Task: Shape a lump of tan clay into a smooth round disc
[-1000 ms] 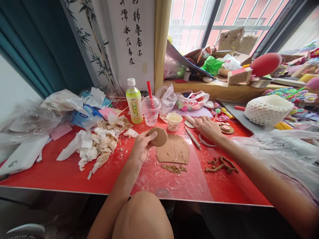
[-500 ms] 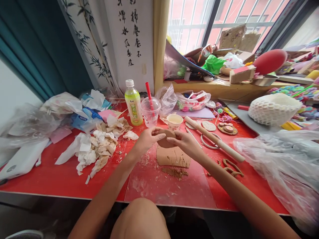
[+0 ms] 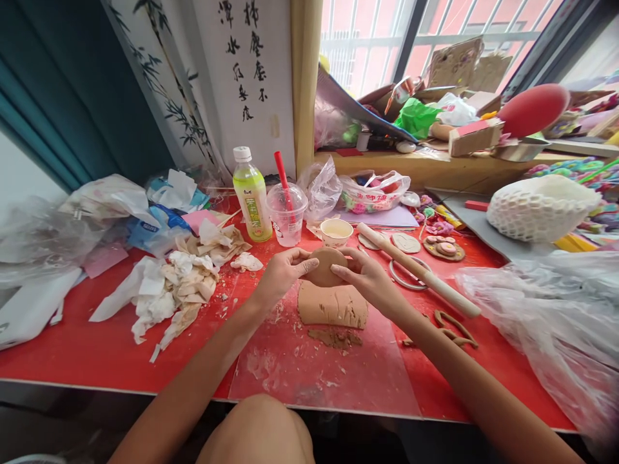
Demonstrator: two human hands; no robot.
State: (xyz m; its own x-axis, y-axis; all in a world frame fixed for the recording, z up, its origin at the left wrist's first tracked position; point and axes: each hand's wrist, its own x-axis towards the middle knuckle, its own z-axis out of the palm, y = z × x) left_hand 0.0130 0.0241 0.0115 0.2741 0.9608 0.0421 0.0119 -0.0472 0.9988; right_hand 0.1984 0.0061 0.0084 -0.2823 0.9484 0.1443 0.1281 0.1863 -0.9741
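Brown clay disc [image 3: 325, 265] flat face toward camera, pinched between both hands [image 3: 285, 270]

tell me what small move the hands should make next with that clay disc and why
Probably keep pinching and turning it: both the left hand and right hand hold the clay disc above the flattened clay slab, its edge looking uneven.

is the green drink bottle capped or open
Capped. The green drink bottle stands upright on the red table with its white cap on, beside the plastic cup.
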